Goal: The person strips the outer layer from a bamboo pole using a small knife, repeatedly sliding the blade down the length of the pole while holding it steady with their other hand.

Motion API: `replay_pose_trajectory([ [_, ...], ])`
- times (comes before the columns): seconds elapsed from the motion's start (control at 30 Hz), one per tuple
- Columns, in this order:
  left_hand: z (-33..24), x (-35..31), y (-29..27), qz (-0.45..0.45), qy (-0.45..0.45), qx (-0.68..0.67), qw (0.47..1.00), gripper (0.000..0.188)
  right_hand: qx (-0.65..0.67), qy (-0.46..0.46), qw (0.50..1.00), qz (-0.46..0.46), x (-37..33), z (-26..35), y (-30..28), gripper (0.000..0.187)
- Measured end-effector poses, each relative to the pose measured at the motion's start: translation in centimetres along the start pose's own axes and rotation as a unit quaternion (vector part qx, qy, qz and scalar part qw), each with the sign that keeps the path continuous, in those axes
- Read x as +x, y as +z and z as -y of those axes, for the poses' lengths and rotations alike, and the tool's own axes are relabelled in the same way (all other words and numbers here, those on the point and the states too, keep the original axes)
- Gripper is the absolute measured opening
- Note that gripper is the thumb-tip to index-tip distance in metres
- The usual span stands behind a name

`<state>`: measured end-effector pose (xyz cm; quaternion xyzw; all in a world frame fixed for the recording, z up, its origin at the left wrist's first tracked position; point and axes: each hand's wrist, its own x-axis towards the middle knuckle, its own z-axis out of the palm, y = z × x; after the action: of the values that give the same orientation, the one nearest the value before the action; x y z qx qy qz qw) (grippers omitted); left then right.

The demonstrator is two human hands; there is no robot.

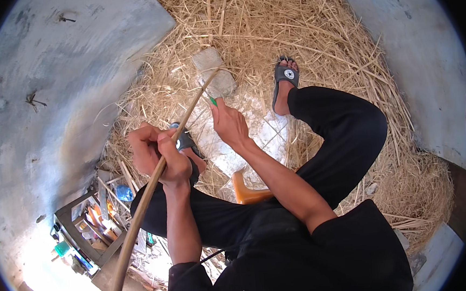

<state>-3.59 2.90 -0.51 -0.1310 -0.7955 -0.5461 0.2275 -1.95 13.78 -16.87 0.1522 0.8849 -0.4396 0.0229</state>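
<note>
My left hand is closed around a long, thin wooden pole. The pole slants from the lower left up to a tip over the stone blocks. My right hand grips a small green-handled knife, mostly covered by the fingers. Its short blade lies against the pole a little below the tip; whether it is cutting in, I cannot tell. Beneath the tip are a rough grey block and a second, paler block.
Straw-like shavings cover the floor around my sandalled feet. I sit on an orange plastic stool. Grey walls rise on both sides. A wooden frame box of mixed items and a blue plastic bag lie at the lower left.
</note>
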Motion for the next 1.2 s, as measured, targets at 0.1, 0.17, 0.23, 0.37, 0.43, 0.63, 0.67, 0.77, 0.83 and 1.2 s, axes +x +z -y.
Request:
replay_pose_trajectory([
  [0.1, -0.3, -0.7, 0.2, 0.026, 0.012, -0.029, 0.999, 0.003, -0.075, 0.076, 0.993, 0.044, 2.4, -1.3, 0.1, 0.028],
  [0.17, -0.1, -0.8, 0.3, 0.045, 0.026, -0.002, 0.999, 0.003, -0.102, 0.046, 0.993, 0.036, 4.6, -3.0, 0.3, 0.030],
  [0.23, 0.0, -0.8, 0.3, 0.047, 0.042, -0.003, 0.998, 0.004, -0.121, 0.046, 0.990, 0.064, 6.1, -4.5, 0.9, 0.033],
  [0.37, 0.0, -1.1, 0.2, 0.025, -0.021, -0.014, 0.999, 0.005, -0.150, 0.034, 0.987, 0.039, 8.3, -6.3, 3.1, 0.032],
  [0.43, -0.3, -1.3, 0.2, 0.045, 0.038, 0.023, 0.998, 0.003, -0.140, 0.048, 0.989, 0.017, 9.3, -6.6, 4.1, 0.033],
  [0.63, 0.4, -0.5, -0.3, -0.073, -0.050, -0.031, 0.996, 0.009, -0.139, 0.080, 0.986, 0.049, 10.9, -8.4, 6.4, 0.031],
  [0.67, 0.7, -0.2, -0.5, -0.056, -0.013, -0.013, 0.998, 0.009, -0.126, 0.064, 0.990, 0.031, 11.0, -8.7, 6.9, 0.031],
  [0.77, 1.1, 0.0, -1.0, -0.022, 0.035, 0.015, 0.999, 0.008, -0.098, 0.063, 0.993, 0.022, 11.3, -9.7, 8.4, 0.031],
  [0.83, 1.3, -0.1, -1.1, -0.023, 0.012, 0.027, 0.999, 0.008, -0.057, 0.062, 0.996, 0.013, 11.5, -10.5, 8.5, 0.033],
  [1.2, 0.6, 0.2, -0.1, -0.034, 0.017, 0.003, 0.999, 0.009, 0.056, -0.012, 0.996, 0.073, 3.1, -2.3, -2.0, 0.035],
])
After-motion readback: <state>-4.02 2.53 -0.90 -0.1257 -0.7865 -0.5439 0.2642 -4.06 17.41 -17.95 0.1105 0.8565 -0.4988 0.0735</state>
